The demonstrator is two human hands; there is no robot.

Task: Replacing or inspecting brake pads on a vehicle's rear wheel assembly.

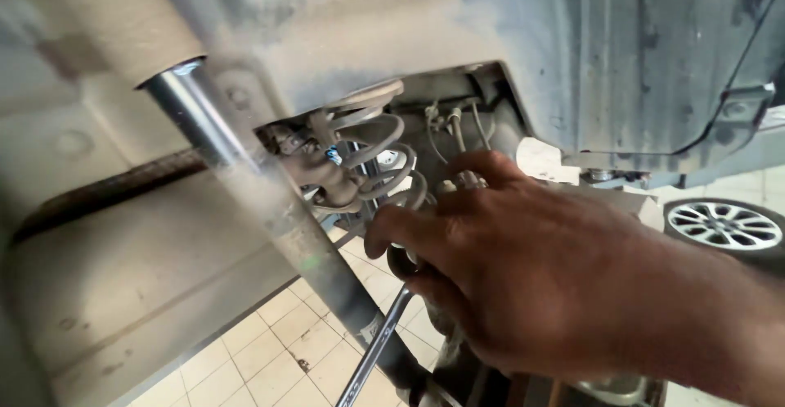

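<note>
The right hand (523, 268) is curled around the head end of a slim metal wrench (378, 350), fingers closed on it just below the coil spring (372, 166) of the raised car's rear suspension. The wrench handle slants down and left toward the tiled floor (270, 358), lying across the shiny shock absorber rod (262, 194) in the foreground. The fastener itself is hidden behind the fingers. The left hand is out of view. A wheel (724, 225) lies on the floor at right. With one hand working blind, the wrench could slip off and drive the knuckles into the spring
</note>
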